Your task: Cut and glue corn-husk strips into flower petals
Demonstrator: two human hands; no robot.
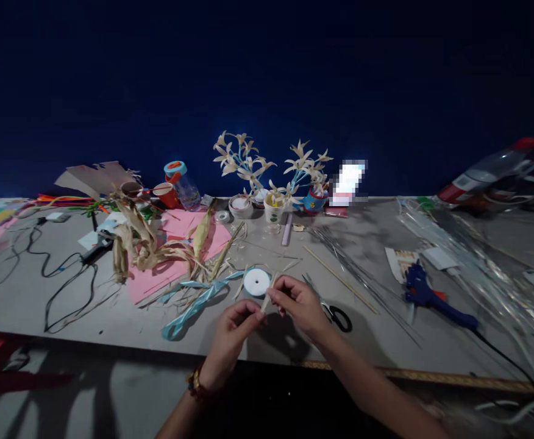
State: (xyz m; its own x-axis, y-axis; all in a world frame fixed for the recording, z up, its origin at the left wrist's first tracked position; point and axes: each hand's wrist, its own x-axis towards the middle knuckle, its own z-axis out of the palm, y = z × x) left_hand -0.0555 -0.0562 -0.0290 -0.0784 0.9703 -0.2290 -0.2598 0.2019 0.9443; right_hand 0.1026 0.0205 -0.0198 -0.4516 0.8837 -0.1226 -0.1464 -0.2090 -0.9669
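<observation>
Between my two hands is a narrow pale strip of dried corn husk [267,300]. The fingertips of my left hand [238,326] pinch its lower end, and my right hand [297,299] pinches it higher up. Just behind them lies a white ribbon spool [256,282], from which a light-blue ribbon [198,308] trails left in twisted loops. Black-handled scissors [339,316] rest to the right of my right hand, partly hidden by it. A heap of dried corn husks [141,244] lies on pink paper [145,285] to the left.
Husk flowers [244,160] stand in small cups along the back, near a water bottle [187,189] and a lit screen [348,183]. At right are a blue glue gun [436,299], thin wires [363,274], a wooden stick [340,279] and clear plastic wrap [477,262]. Black cables [66,274] lie left.
</observation>
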